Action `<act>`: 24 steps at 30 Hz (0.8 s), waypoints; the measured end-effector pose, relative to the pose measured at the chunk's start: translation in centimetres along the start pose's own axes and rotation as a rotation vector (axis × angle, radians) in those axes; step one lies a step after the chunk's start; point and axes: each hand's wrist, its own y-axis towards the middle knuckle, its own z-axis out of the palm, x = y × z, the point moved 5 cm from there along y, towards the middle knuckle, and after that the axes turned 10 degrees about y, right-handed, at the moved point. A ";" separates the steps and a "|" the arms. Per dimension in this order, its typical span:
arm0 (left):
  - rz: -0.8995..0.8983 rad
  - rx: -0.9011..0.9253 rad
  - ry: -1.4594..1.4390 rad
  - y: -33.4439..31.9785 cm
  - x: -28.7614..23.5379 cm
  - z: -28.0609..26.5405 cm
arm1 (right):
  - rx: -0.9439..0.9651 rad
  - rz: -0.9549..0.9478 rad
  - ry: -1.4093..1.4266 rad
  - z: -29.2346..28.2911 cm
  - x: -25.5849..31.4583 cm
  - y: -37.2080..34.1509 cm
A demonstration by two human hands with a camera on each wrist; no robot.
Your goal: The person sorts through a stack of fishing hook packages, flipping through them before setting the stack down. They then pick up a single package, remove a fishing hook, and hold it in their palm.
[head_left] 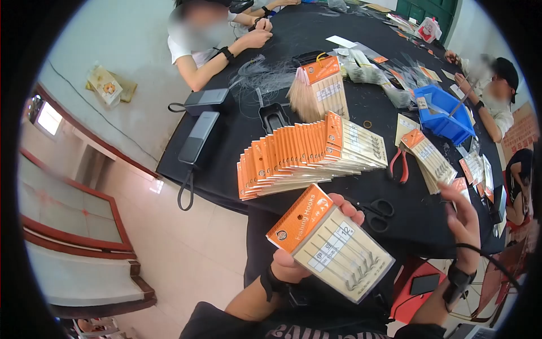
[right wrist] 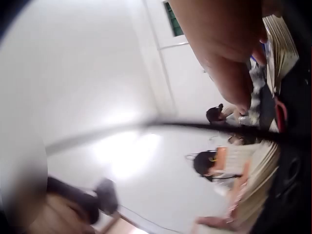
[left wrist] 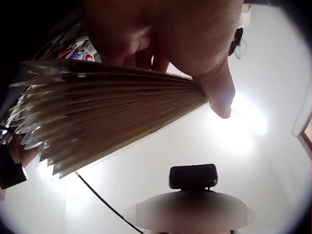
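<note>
A stack of fishing hook packets (head_left: 333, 248) with orange headers is gripped by the left hand (head_left: 291, 266), thumb at the header side and fingertips at the far edge. The left wrist view shows the stack (left wrist: 112, 107) fanned at its far end, with the left hand (left wrist: 165, 39) round its narrow end. To the right, the right hand (head_left: 464, 226) is raised with its fingers extended, holding nothing, near another pile of packets (head_left: 429, 158). In the right wrist view the right hand (right wrist: 226, 48) is apart from the packets (right wrist: 258, 185).
A long fanned row of packets (head_left: 293, 152) lies beyond the left hand. Black scissors (head_left: 375, 214), red-handled pliers (head_left: 400, 165), a blue bin (head_left: 443, 116) and power banks (head_left: 199, 137) are on the black table (head_left: 226, 127). Other people sit around it.
</note>
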 end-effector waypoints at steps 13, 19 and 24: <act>-0.062 0.129 -0.194 -0.3 1.1 0.5 | -0.266 -0.140 -0.578 -3.9 1.9 4.2; -0.010 0.057 0.024 -0.2 -0.5 2.4 | -0.152 -0.132 -0.818 -1.6 -1.1 8.8; -0.026 0.092 0.013 -0.2 -0.2 1.3 | -0.209 -0.180 -0.835 -1.3 -0.2 8.3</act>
